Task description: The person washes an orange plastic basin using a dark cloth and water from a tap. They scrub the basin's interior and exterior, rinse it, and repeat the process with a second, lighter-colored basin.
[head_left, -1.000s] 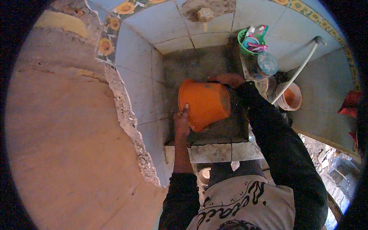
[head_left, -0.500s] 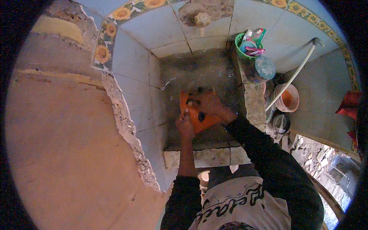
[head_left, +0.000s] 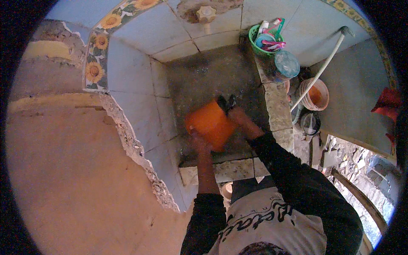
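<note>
Black script lettering (head_left: 268,216) runs across the person's light grey shirt (head_left: 304,236).

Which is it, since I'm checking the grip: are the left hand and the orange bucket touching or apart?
Touching. The head view shows the left hand gripping the orange bucket at its left side, thumb laid over the edge.

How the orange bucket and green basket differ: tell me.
The orange bucket looks larger than the green basket. The left hand holds the bucket; no hand touches the basket. The bucket is inside the basin, the basket at its far right corner. Both are containers.
</note>
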{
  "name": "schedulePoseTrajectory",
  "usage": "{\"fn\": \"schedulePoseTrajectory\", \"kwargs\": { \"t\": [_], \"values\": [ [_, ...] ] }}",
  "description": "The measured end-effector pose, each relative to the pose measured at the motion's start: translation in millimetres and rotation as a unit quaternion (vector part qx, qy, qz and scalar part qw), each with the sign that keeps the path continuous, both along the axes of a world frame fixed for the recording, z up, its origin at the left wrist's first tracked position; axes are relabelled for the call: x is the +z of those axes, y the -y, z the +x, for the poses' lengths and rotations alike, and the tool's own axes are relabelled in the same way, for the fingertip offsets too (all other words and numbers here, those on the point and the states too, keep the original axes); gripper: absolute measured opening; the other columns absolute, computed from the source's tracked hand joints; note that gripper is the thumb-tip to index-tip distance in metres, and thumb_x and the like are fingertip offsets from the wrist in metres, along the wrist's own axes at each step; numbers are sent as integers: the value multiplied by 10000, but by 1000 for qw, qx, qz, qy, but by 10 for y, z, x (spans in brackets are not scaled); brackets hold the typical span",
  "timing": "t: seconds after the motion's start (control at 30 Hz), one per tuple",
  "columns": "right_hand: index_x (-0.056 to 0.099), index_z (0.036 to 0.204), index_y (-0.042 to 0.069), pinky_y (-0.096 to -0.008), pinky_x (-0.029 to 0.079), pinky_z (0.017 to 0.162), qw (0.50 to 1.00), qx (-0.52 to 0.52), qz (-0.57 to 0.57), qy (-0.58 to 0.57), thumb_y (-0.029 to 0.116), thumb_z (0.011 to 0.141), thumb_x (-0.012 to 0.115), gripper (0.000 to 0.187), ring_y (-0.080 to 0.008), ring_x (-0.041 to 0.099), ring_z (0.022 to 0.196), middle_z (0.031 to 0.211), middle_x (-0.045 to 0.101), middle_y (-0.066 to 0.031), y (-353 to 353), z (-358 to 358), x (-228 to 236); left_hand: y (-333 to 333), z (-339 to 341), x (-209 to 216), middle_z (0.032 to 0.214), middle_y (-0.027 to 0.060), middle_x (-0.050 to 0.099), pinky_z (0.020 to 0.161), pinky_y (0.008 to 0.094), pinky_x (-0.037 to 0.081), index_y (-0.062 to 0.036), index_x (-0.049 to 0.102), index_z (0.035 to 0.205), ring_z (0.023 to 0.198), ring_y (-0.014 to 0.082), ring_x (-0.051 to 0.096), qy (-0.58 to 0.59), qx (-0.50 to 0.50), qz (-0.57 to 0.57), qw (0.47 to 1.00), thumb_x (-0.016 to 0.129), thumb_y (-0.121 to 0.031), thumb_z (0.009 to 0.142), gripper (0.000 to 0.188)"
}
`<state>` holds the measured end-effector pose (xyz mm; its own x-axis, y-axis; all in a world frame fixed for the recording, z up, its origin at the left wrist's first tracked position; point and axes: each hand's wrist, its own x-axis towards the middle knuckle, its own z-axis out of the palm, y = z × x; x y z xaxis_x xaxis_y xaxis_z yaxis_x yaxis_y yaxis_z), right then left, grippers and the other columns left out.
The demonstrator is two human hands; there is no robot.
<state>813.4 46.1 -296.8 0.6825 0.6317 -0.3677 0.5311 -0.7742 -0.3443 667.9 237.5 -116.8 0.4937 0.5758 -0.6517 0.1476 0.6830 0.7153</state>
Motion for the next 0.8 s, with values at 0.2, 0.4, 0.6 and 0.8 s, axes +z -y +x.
{"fn": "schedulePoseTrajectory", "kwargs": {
  "t": [0.2,0.4,0.6,0.8],
  "values": [
    [600,1363,49,-457,498,1020,893,-162,357,-219,190,1019,500,384,-373,639,1176,1285,675,-212,-624,29,1287,-200,-188,331,1417,172,581,1052,534,505,-27,480,1469,1249,370,600,5,-31,-3,999,538,-496,1056,628],
    [587,1380,56,-491,494,1008,877,-232,312,-282,217,1015,512,406,-393,638,1167,1279,670,-219,-95,173,1107,-103,6,135,1462,160,539,1115,539,456,-62,478,1460,1305,358,549,193,40,-147,969,568,-402,1058,534],
    [574,1398,63,-525,490,996,929,-292,151,-171,245,1012,524,429,-413,636,1159,1272,666,-226,-174,-632,892,-33,-88,-181,1476,149,501,1162,554,407,-94,449,1445,1376,339,464,283,39,-77,955,662,-353,1000,557],
    [561,1415,70,-559,486,984,912,-297,188,-213,272,1009,536,455,-433,634,1151,1265,661,-234,-1024,-910,1385,-254,-317,-450,1501,141,445,1187,549,378,-86,428,1443,1395,330,433,260,42,-25,964,654,-338,1000,558]
  ]
}}
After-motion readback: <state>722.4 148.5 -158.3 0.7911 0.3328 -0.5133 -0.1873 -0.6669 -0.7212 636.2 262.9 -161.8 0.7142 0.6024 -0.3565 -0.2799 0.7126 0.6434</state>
